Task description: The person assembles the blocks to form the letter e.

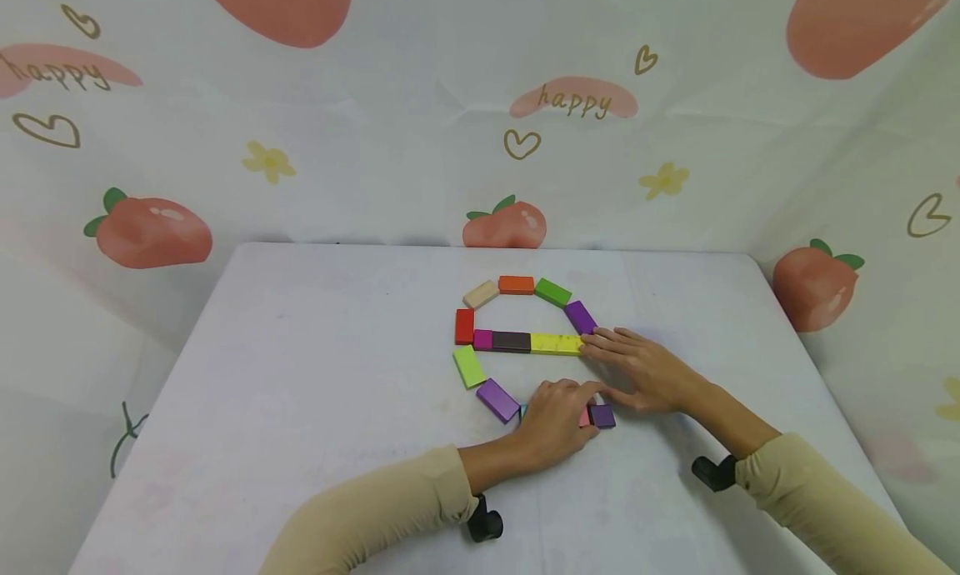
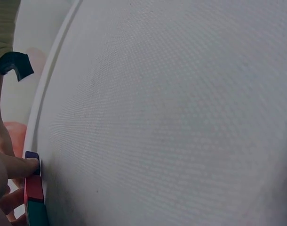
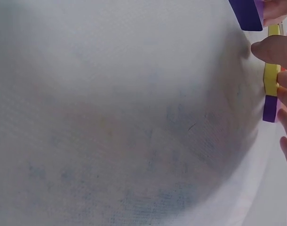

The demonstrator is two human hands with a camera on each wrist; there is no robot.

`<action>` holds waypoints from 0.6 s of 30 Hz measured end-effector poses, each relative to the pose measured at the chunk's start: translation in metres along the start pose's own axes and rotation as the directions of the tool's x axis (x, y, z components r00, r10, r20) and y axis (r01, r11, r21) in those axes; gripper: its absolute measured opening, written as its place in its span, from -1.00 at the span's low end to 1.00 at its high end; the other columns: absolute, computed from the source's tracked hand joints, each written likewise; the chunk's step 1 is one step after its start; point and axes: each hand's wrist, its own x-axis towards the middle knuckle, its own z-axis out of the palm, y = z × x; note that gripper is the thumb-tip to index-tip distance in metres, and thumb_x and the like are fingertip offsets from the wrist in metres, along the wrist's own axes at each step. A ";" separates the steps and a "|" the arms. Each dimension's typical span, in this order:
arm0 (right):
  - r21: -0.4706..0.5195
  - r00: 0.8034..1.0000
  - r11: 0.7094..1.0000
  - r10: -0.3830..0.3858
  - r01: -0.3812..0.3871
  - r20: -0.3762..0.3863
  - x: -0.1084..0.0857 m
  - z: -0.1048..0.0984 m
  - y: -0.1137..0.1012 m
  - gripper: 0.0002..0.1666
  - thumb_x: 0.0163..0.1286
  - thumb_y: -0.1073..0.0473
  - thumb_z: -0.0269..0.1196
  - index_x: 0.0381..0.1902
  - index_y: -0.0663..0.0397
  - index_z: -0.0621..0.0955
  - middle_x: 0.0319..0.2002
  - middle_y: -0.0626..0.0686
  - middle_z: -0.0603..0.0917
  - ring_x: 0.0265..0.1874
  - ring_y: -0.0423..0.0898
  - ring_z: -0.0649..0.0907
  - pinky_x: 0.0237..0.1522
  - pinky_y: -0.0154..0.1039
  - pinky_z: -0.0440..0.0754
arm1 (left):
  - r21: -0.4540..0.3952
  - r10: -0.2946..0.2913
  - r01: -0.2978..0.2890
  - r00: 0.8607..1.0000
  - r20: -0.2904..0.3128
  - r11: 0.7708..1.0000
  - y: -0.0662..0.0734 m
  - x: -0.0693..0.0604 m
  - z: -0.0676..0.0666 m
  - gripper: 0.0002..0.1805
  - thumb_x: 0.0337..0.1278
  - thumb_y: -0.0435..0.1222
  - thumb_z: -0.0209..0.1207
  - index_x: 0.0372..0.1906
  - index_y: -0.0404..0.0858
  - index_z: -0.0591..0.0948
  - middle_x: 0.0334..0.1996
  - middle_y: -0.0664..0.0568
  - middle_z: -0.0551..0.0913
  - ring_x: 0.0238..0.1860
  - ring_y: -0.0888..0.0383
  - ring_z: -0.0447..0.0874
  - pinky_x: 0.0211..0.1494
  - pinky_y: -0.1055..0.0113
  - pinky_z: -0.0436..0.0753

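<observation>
Colored rectangular blocks lie in a looped outline on the table. My left hand (image 1: 553, 421) bends over the bottom row, partly covering a pink block (image 1: 584, 417) and a teal block (image 2: 37, 214). Its thumb and fingers pinch the dark purple block (image 1: 602, 416) at the row's right end from either side. My right hand (image 1: 645, 371) lies with extended fingers at the right end of the yellow block (image 1: 555, 344), close below a purple block (image 1: 580, 317). In the right wrist view, its fingertips (image 3: 285, 94) are beside the yellow and purple blocks.
Around the loop lie orange (image 1: 516, 285), green (image 1: 552, 292), beige (image 1: 481, 294), red (image 1: 464, 327) and lime (image 1: 469, 367) blocks, plus another purple block (image 1: 498, 400). A magenta block (image 1: 483, 340) and black block (image 1: 512, 342) continue the yellow row. A patterned cloth (image 1: 390, 142) hangs behind the white table (image 1: 300, 375).
</observation>
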 end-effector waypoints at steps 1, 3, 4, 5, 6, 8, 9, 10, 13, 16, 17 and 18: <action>0.002 1.000 1.000 0.003 -0.003 0.001 0.000 0.000 0.000 -0.20 0.18 -0.02 0.41 0.34 0.19 0.50 0.34 0.17 0.50 0.31 0.21 0.47 0.28 0.21 0.41 | 0.000 0.000 0.000 1.000 -0.001 1.000 0.000 0.000 0.000 -0.40 0.04 -0.11 0.46 0.23 -0.08 0.58 -0.07 0.21 0.73 0.08 0.20 0.63 0.05 0.36 0.54; 0.002 1.000 1.000 0.011 -0.011 0.007 0.000 0.000 -0.001 -0.18 0.15 0.00 0.43 0.34 0.19 0.49 0.35 0.16 0.49 0.32 0.21 0.47 0.27 0.21 0.42 | -0.001 0.001 -0.001 1.000 -0.002 1.000 0.000 0.000 0.000 -0.41 0.04 -0.11 0.46 0.22 -0.08 0.59 -0.08 0.22 0.73 0.08 0.20 0.63 0.03 0.37 0.54; 0.002 1.000 1.000 0.016 -0.016 0.011 0.000 0.000 -0.001 -0.17 0.14 0.01 0.43 0.35 0.19 0.49 0.35 0.16 0.49 0.32 0.20 0.46 0.27 0.22 0.42 | 0.000 0.002 -0.002 1.000 -0.003 1.000 -0.001 0.000 0.000 -0.41 0.04 -0.11 0.46 0.22 -0.08 0.59 -0.08 0.22 0.73 0.07 0.20 0.64 0.03 0.37 0.54; 0.000 1.000 1.000 0.021 -0.021 0.015 0.000 0.000 -0.002 -0.16 0.13 0.01 0.44 0.35 0.18 0.49 0.36 0.16 0.48 0.33 0.20 0.46 0.27 0.22 0.42 | -0.001 0.002 -0.002 1.000 -0.004 1.000 -0.001 0.000 0.000 -0.41 0.04 -0.11 0.46 0.22 -0.08 0.59 -0.08 0.21 0.73 0.07 0.20 0.64 0.03 0.37 0.54; -0.001 1.000 1.000 0.026 -0.026 0.018 0.000 0.000 -0.002 -0.16 0.13 0.00 0.44 0.35 0.17 0.48 0.36 0.15 0.48 0.33 0.20 0.46 0.26 0.22 0.42 | -0.002 0.003 -0.003 1.000 -0.005 1.000 -0.001 0.000 0.000 -0.41 0.04 -0.11 0.47 0.22 -0.08 0.59 -0.08 0.21 0.73 0.07 0.20 0.64 0.02 0.37 0.54; -0.003 0.999 1.000 0.030 -0.030 0.023 0.000 0.000 -0.002 -0.16 0.14 0.00 0.43 0.36 0.17 0.48 0.36 0.15 0.47 0.34 0.19 0.45 0.26 0.23 0.42 | -0.003 0.007 -0.007 1.000 -0.003 1.000 -0.001 0.000 0.001 -0.41 0.04 -0.11 0.47 0.22 -0.08 0.59 -0.06 0.20 0.73 0.07 0.20 0.64 0.02 0.37 0.53; -0.002 0.999 1.000 0.030 -0.030 0.025 0.000 0.000 -0.002 -0.17 0.16 -0.01 0.42 0.36 0.17 0.48 0.37 0.15 0.47 0.34 0.19 0.45 0.26 0.23 0.42 | -0.005 0.008 -0.008 1.000 -0.003 1.000 -0.002 0.000 0.001 -0.41 0.04 -0.11 0.47 0.22 -0.08 0.59 -0.06 0.20 0.73 0.07 0.20 0.64 0.03 0.37 0.53; -0.002 0.999 1.000 0.030 -0.030 0.026 0.000 0.000 -0.002 -0.19 0.19 -0.02 0.40 0.36 0.17 0.48 0.37 0.15 0.47 0.34 0.19 0.45 0.27 0.23 0.41 | -0.005 0.010 -0.010 1.000 -0.003 1.000 -0.002 0.000 0.001 -0.41 0.04 -0.12 0.47 0.22 -0.08 0.59 -0.05 0.19 0.73 0.08 0.20 0.64 0.04 0.36 0.54; 0.001 0.999 1.000 0.024 -0.024 0.023 0.000 0.000 -0.002 -0.24 0.28 -0.05 0.33 0.35 0.19 0.48 0.36 0.16 0.47 0.34 0.20 0.45 0.28 0.22 0.40 | -0.008 0.018 -0.018 1.000 -0.003 1.000 -0.003 -0.001 0.001 -0.40 0.04 -0.13 0.47 0.23 -0.08 0.59 -0.04 0.18 0.74 0.09 0.19 0.64 0.05 0.35 0.54; -0.003 1.000 1.000 0.018 -0.018 0.017 0.000 -0.001 -0.002 -0.27 0.33 -0.09 0.28 0.34 0.19 0.49 0.35 0.16 0.49 0.33 0.20 0.46 0.28 0.21 0.41 | -0.006 0.026 -0.026 1.000 -0.005 1.000 -0.003 -0.001 0.001 -0.40 0.04 -0.13 0.47 0.23 -0.08 0.58 -0.03 0.18 0.74 0.10 0.19 0.63 0.07 0.34 0.53; -0.005 1.000 1.000 0.018 -0.018 0.015 0.001 -0.001 -0.003 -0.27 0.33 -0.09 0.28 0.34 0.20 0.49 0.35 0.17 0.49 0.32 0.20 0.46 0.28 0.21 0.41 | -0.004 0.028 -0.028 1.000 -0.006 1.000 -0.003 -0.001 0.001 -0.40 0.04 -0.13 0.47 0.23 -0.08 0.58 -0.03 0.18 0.74 0.10 0.19 0.63 0.07 0.33 0.53; -0.006 1.000 1.000 0.018 -0.018 0.015 0.001 -0.001 -0.003 -0.27 0.33 -0.09 0.29 0.34 0.20 0.49 0.34 0.16 0.49 0.32 0.20 0.46 0.28 0.21 0.41 | -0.003 0.028 -0.028 1.000 -0.006 1.000 -0.003 -0.001 0.001 -0.40 0.04 -0.12 0.47 0.23 -0.08 0.58 -0.02 0.18 0.73 0.10 0.19 0.63 0.08 0.33 0.53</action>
